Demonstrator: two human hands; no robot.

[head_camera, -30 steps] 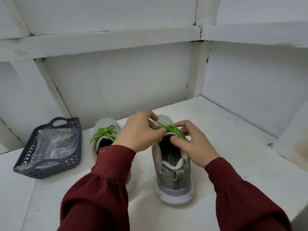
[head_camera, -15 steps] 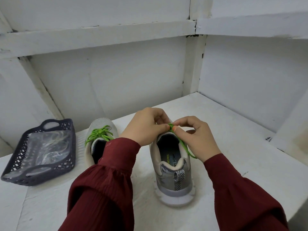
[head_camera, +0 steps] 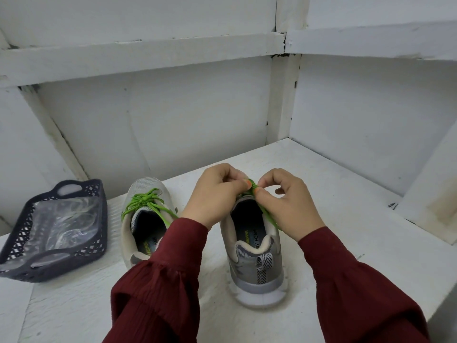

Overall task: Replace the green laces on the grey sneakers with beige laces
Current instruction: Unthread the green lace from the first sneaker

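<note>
Pinching the green lace (head_camera: 252, 188), both hands (head_camera: 249, 194) curl together.

A single head-worn view is given, aimed forward and down; left hand (head_camera: 212, 198) and right hand (head_camera: 288, 206) are seen close, the wall corner (head_camera: 284, 100) far.

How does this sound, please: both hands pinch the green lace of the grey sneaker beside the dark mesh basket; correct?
No: in the head view, the left hand and right hand pinch the green lace of the grey sneaker farther from the dark mesh basket.
</note>
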